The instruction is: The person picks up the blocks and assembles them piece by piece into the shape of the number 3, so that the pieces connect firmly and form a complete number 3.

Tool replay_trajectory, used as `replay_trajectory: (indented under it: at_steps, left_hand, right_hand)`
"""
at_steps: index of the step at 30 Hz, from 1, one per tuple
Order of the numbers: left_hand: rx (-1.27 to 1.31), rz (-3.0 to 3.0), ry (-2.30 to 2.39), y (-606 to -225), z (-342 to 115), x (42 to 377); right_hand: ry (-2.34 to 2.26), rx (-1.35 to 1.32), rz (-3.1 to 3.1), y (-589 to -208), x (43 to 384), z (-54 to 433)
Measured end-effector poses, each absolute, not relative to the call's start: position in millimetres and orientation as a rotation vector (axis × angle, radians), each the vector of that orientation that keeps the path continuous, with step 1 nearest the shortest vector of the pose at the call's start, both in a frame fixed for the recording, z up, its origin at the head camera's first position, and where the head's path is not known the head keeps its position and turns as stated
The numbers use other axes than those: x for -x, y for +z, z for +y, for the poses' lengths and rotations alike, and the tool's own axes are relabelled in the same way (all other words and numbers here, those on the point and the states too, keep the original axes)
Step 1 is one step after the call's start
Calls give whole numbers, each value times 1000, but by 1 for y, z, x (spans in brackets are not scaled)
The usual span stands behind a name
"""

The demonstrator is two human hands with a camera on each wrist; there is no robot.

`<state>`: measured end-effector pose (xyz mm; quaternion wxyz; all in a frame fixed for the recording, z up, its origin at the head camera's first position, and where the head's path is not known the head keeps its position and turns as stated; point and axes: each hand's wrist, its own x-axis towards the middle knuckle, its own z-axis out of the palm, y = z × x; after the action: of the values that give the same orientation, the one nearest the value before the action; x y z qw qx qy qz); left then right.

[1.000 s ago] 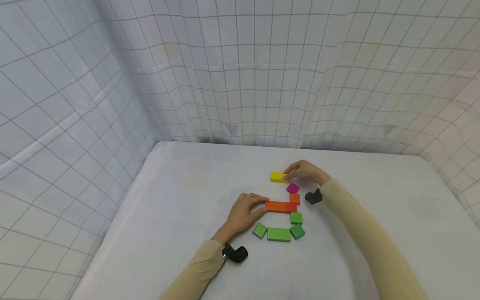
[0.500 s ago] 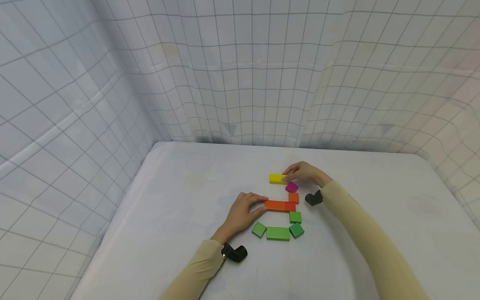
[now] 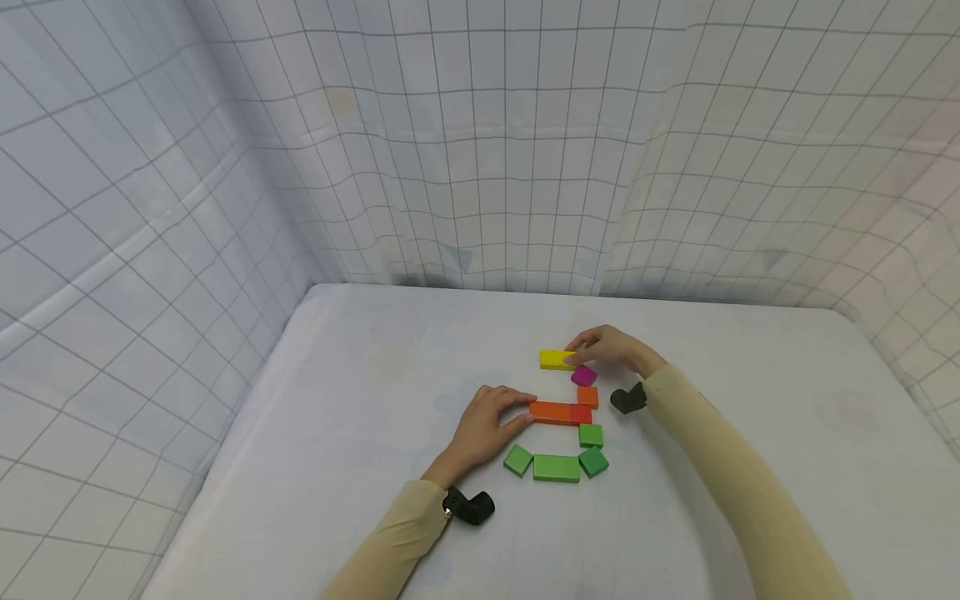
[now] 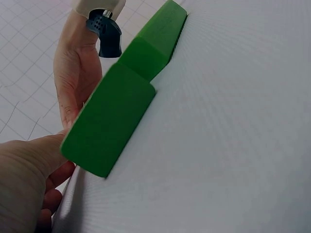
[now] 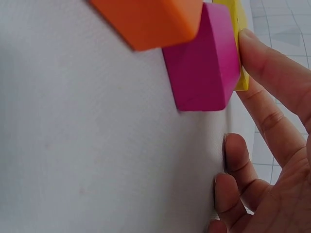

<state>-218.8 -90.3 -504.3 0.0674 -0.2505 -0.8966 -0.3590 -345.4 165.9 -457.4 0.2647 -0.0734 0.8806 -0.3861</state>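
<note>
My right hand (image 3: 611, 346) pinches the right end of a long yellow block (image 3: 551, 359) between thumb and fingers. Just in front of that block, at its right end, a small magenta block (image 5: 204, 68) sits turned at an angle. In the head view, my left hand (image 3: 483, 425) holds the left end of a long orange block (image 3: 550, 412) between thumb and forefinger. A red block (image 3: 581, 413) abuts the orange block's right end. Green blocks hide part of the left hand's grip in the left wrist view.
A small orange block (image 3: 588, 397) sits between the magenta and red blocks. Nearer me lie a small green block (image 3: 590, 435), a dark green one (image 3: 594, 462), a long green one (image 3: 556, 468) and a tilted green one (image 3: 518, 460). Gridded white curtains (image 3: 525, 167) surround the white table (image 3: 375, 400).
The right hand has drawn the yellow block slightly toward me, nearer the magenta block. The left hand and the other blocks look unmoved.
</note>
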Motion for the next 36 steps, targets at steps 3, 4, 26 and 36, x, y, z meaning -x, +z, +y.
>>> replay_trajectory:
  at_steps: [3, 4, 26, 36]
  left_hand:
    - [752, -2705, -1086, -504, -90, 219]
    - [752, -2708, -1086, -504, -90, 219]
    - [747, -2710, -1088, -506, -90, 219]
    - [750, -2712, -1086, -504, -91, 219]
  right_hand:
    - [-1034, 204, 2381, -458, 346, 166]
    - [-1033, 204, 2380, -458, 346, 166]
    - [-1042, 232, 2386, -461, 344, 167]
    - [-1040, 243, 2389, -460, 344, 167]
